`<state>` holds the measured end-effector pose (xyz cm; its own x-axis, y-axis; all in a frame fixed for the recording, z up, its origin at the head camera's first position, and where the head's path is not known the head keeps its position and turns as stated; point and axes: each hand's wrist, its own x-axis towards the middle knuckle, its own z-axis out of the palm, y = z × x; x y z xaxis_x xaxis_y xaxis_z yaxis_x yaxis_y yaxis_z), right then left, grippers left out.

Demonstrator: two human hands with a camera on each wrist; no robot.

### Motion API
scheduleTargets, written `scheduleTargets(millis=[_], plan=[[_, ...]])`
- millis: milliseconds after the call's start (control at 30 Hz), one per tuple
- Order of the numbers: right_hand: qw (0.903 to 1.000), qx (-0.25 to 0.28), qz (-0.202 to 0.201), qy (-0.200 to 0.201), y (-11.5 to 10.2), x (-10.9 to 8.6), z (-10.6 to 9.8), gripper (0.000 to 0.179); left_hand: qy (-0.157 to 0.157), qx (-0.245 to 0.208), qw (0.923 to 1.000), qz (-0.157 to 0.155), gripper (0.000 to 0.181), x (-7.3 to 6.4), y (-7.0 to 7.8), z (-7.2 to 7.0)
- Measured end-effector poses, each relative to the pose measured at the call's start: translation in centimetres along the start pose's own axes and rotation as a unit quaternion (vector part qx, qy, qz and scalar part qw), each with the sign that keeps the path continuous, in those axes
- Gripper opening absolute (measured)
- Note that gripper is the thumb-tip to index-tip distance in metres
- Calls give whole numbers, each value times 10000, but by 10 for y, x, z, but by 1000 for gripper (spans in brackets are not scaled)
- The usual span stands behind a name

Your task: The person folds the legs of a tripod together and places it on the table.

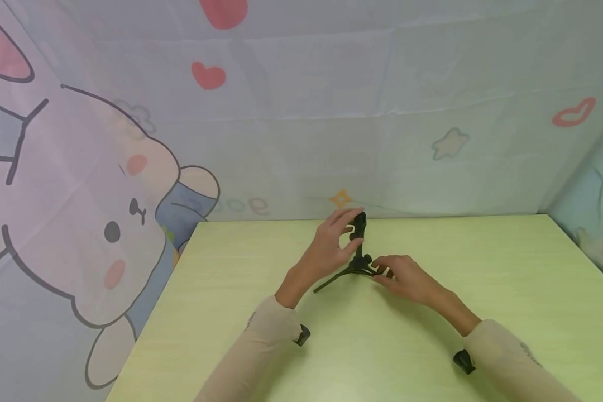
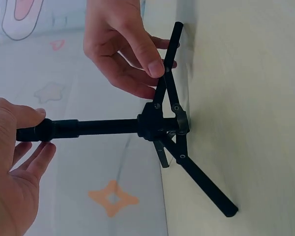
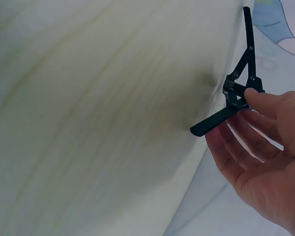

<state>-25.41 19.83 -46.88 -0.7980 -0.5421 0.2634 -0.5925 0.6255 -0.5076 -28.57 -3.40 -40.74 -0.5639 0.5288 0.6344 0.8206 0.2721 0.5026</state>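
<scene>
Head view: I have the tripod [image 1: 358, 263] upright at the far part of the table [image 1: 382, 357], near the printed backdrop [image 1: 301, 139]. My left hand [image 1: 328, 245] grasps its upper end; my right hand [image 1: 404, 278] is at the base, thumb and fingers on 1 leg. 2 beige sleeves [image 1: 253, 352] cover my forearms.

Left wrist view: my left thumb and fingers pinch the post [image 2: 108, 127] near its top. 3 legs [image 2: 209, 187] splay from the hub [image 2: 148, 123]. My right hand pinches 1 of them, thumb in front, fingers behind.

Right wrist view: my right thumb overlaps the hub area, other fingers beneath; 2 legs show clearly. Cannot tell whether every foot touches the table.
</scene>
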Motion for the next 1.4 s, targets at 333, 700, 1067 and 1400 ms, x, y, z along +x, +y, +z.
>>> scheduleTargets(millis=[333, 700, 1067, 1400], plan=[[9986, -448, 274, 96, -7, 8, 1, 5, -4, -72, 9999, -140, 60, 3, 1, 5], [9946, -712, 740, 165, -14, 15, 6, 5, 10, -278, 9994, -220, 57, 4, 5, 4], [9908, -896, 976, 266, -19, 17, 10, 19, 47, -430, 9983, -382, 56, 4, 6, 4], [9885, -985, 1025, 510, -19, 14, 15, 15, 27, -426, 9983, -398, 57, 5, 8, 4]])
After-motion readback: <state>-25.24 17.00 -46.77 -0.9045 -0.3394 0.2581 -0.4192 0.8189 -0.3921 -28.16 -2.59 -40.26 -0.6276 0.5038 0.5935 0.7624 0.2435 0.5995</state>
